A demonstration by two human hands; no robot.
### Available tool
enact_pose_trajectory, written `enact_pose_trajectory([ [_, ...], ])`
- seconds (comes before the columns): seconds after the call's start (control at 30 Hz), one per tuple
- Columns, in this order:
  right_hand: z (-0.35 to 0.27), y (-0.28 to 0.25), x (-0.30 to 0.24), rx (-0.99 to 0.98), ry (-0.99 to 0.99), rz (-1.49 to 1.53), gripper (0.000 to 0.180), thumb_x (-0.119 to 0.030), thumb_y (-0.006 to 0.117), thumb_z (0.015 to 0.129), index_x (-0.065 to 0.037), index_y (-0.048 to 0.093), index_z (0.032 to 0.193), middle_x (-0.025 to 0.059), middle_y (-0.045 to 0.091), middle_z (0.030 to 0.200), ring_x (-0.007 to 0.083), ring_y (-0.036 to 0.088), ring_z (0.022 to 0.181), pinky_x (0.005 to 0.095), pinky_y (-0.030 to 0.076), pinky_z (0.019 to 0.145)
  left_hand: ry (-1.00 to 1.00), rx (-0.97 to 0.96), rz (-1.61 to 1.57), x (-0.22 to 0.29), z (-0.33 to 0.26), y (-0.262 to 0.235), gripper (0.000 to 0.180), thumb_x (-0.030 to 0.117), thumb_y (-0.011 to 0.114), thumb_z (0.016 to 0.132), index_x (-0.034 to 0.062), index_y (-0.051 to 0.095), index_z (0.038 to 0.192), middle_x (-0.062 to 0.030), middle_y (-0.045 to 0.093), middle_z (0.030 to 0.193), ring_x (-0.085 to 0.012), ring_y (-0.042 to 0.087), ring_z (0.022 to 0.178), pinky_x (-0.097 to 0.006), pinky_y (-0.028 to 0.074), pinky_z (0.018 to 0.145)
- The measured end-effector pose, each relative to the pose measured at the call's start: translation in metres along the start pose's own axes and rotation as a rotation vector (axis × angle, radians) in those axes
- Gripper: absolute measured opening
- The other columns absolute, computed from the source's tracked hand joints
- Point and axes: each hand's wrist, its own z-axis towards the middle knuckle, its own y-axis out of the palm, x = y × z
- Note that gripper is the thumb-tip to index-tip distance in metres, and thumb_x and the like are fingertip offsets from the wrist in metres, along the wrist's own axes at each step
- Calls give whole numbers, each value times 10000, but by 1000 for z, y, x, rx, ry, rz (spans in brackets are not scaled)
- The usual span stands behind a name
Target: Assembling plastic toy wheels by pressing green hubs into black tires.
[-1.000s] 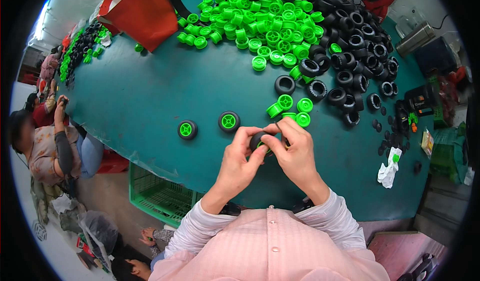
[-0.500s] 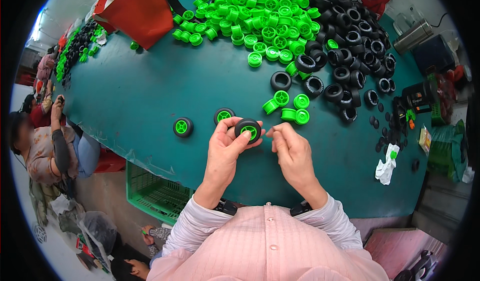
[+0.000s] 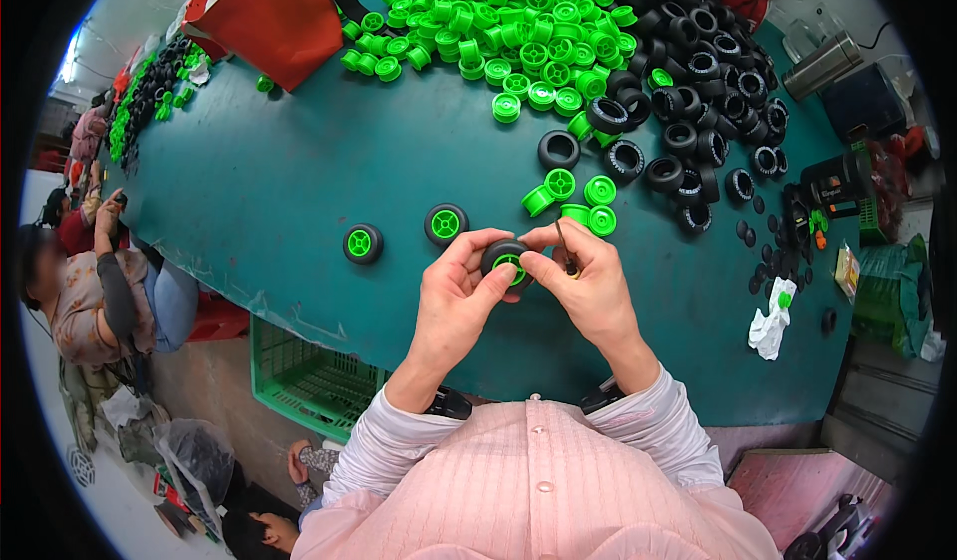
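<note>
My left hand (image 3: 456, 291) is closed around a small toy wheel (image 3: 506, 259), a black tire on a green spoked rim, with the thumb across the rim. Against the wheel's right side is my right hand (image 3: 588, 286), its thumb and fingertips touching the tire. A thin dark tool (image 3: 566, 248) with a yellowish part shows among the right fingers; its exact kind is hard to make out. Two more tired wheels lie just left of my hands: a nearer one (image 3: 446, 224) and one farther left (image 3: 363, 244). Beyond my hands sit loose green rims (image 3: 560, 183) and a bare black tire (image 3: 558, 149).
A heap of green rims (image 3: 538, 51) and one of black tires (image 3: 698, 91) cover the table's far side. An orange-red bag (image 3: 267, 26) stands far left. At right lie crumpled white paper (image 3: 771, 326) and small black discs (image 3: 768, 253). A green crate (image 3: 309, 385) is below the left edge.
My right hand has come left onto the wheel, and the thin tool shows in it now. The left hand has tilted the wheel, so less of its rim is visible.
</note>
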Motion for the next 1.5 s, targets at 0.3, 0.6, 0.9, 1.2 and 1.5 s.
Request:
enact_pose_trajectory([
  [0.3,2,-4,5,-92,158,168,148,-99,733,882,18,681,956,7,602,836,41,520,645,220,401,573,-84,1,147,8,-2,6,348,38,632,962,-41,528,1284,-99,668,1144,-147,669,993,-262,592,750],
  [0.6,-6,-7,-2,-81,292,233,193,-115,721,909,0,656,1049,-14,660,931,-2,426,585,207,347,524,-72,19,-109,6,3,4,310,52,625,976,-23,520,1257,-97,667,1100,-177,667,987,-314,620,774],
  [0.9,-13,-4,-14,34,187,186,243,-91,728,895,1,647,1105,-21,647,937,-13,389,585,192,330,527,-63,34,-166,3,1,-2,299,200,611,1016,-21,601,1218,-102,669,1135,-172,675,985,-339,611,796],
  [1.2,-15,2,-14,14,120,193,272,-87,672,927,-13,618,1183,-9,620,908,38,482,623,212,391,565,0,-62,-98,6,2,-6,441,152,664,978,-18,548,1367,-100,665,1142,-154,658,996,-320,616,759],
  [1.5,-18,2,-22,-16,-280,-308,287,-33,644,909,1,598,1190,85,653,914,166,615,658,301,469,574,-47,-70,-171,1,1,-5,335,84,690,943,-25,582,1241,-97,650,1106,-160,647,980,-325,604,787],
])
